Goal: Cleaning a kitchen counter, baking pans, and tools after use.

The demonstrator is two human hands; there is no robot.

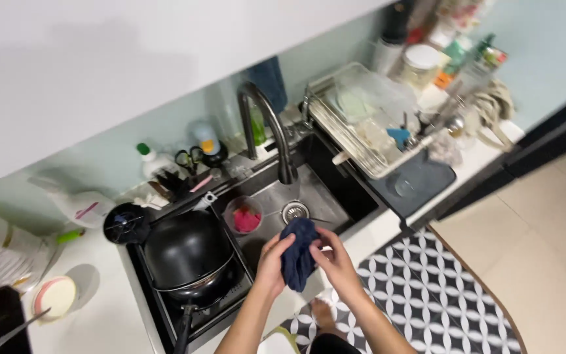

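Note:
Both my hands hold a dark blue cloth (298, 254) over the front edge of the steel sink (322, 196). My left hand (272, 263) grips the cloth's left side. My right hand (334, 263) pinches its right side. The cloth hangs bunched between them. Behind it in the basin are the round drain (295, 211) and a small bowl with something pink inside (244, 215). A dark curved faucet (266, 124) rises behind the basin.
A black wok (188, 252) sits upside down in the sink's left part. A dish rack (361, 115) with plates stands at right over a dark drying mat (420, 180). Bottles and jars line the back wall. A patterned floor mat (433, 295) lies below.

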